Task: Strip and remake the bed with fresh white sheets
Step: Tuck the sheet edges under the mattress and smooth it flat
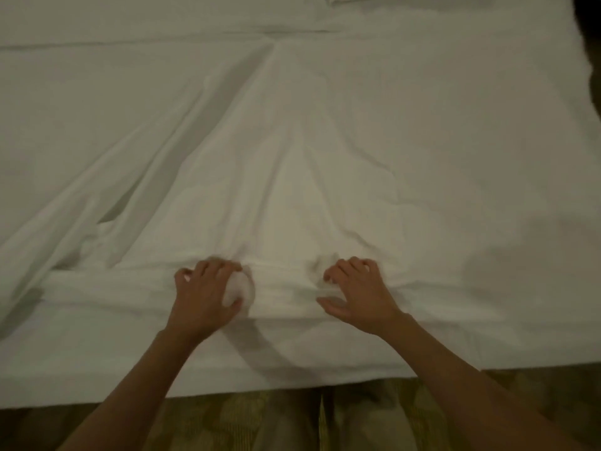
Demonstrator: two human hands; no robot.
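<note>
Two hands work side by side near the bed's [97, 379] near edge, well apart from its left and right sides. My left hand [203, 297] has its fingers [213, 266] curled over a bunched wad of the sheet [292, 157], thumb closing under it, so the cloth is pinched between them. My right hand [357, 294] also has its fingers curled into the sheet along the same fold, thumb stretched out low toward the left; whether it truly grips the cloth or only claws at it, I cannot tell, for the fingertips are blurred.

Beyond my hands the bed runs wide and flat to a straight crease line far across. At the upper right the bed ends in a dark corner. Below my forearms the sheet's edge hangs just over the side, and a patterned bed skirt [247, 424] shows beneath it.

White and thin, the sheet covers the bed from side to side. Long wrinkles fan away from my hands toward a point in the middle of the far crease, with deeper folds slanting off to the left. A thicker folded band lies across the bed at my knuckles.
</note>
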